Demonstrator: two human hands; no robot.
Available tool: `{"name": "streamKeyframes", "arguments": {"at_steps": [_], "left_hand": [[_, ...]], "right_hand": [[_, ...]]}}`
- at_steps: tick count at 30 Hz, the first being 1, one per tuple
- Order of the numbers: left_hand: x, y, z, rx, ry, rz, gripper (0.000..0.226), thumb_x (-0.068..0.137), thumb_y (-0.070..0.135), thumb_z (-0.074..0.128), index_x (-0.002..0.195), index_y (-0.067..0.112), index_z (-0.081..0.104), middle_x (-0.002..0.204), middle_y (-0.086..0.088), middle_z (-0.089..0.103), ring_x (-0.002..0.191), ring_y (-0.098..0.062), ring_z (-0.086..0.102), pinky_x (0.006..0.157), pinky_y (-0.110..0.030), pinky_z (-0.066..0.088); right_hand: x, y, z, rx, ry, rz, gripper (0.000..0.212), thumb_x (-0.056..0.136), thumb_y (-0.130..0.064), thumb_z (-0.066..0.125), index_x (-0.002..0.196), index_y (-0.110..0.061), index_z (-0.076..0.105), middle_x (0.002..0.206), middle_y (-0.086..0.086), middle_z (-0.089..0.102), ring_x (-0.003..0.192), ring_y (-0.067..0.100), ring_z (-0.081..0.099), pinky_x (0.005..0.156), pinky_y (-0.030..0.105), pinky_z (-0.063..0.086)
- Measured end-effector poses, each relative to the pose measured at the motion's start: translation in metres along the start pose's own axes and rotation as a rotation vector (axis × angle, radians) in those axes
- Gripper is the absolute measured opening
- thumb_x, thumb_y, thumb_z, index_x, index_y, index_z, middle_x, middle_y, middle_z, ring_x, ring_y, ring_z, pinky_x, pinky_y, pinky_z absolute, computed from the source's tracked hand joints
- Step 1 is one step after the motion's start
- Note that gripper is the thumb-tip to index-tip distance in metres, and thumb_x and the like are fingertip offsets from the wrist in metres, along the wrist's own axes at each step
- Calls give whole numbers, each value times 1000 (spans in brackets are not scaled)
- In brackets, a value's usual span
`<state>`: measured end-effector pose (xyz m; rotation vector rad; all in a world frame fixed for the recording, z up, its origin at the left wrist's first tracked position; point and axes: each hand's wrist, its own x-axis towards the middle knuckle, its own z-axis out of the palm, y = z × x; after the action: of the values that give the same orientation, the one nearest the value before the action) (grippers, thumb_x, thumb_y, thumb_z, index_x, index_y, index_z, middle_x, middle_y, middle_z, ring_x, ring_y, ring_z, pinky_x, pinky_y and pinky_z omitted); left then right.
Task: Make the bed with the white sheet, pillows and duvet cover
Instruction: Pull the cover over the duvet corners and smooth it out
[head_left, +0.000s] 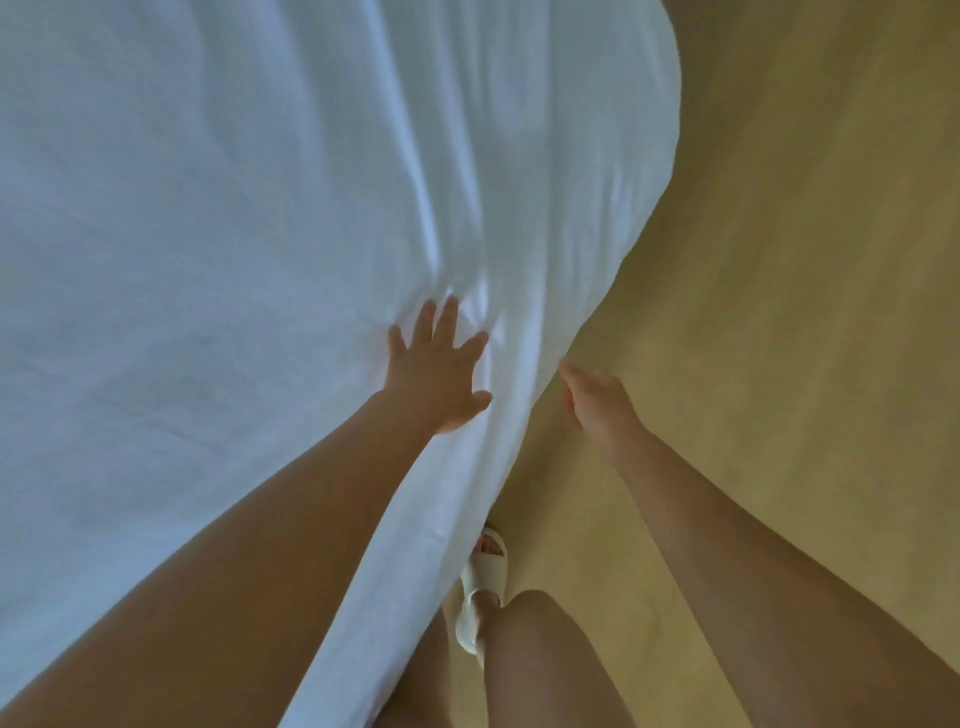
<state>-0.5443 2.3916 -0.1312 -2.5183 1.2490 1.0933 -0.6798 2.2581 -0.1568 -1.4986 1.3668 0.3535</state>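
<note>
I'm at the smoothing step: my left hand (441, 371) lies flat, fingers spread, on the white sheet (234, 234) covering the bed, near its edge, where creases fan out. My right hand (597, 400) hangs beside that edge over the floor (779, 312); its grip I cannot tell. Next, I'd judge, sweep the creases outward and tuck the overhang.
</note>
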Motion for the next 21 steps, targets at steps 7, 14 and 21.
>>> {"name": "streamKeyframes", "arguments": {"at_steps": [7,14,21], "left_hand": [[24,4,-9,36,-5,27,75,93,53,44,150,34,0,156,-7,-24,143,-28,-20,113,-57,1],[81,34,-35,-81,131,15,81,92,53,44,151,29,-6,158,-6,-18,145,-23,-13,116,-45,1],[160,69,-97,-154,329,-34,85,89,57,48,152,26,1,159,-12,-7,146,-25,-6,116,-45,5]], "right_hand": [[59,-71,18,433,253,9,88,80,-59,62,144,-9,27,142,6,43,126,25,46,105,37,38],[131,-93,-23,789,219,120,102,70,-66,68,146,-13,24,147,3,36,131,23,41,105,35,36],[169,-121,-55,742,224,-76,36,90,-33,60,59,-18,52,50,-15,54,47,-1,52,43,13,39]]}}
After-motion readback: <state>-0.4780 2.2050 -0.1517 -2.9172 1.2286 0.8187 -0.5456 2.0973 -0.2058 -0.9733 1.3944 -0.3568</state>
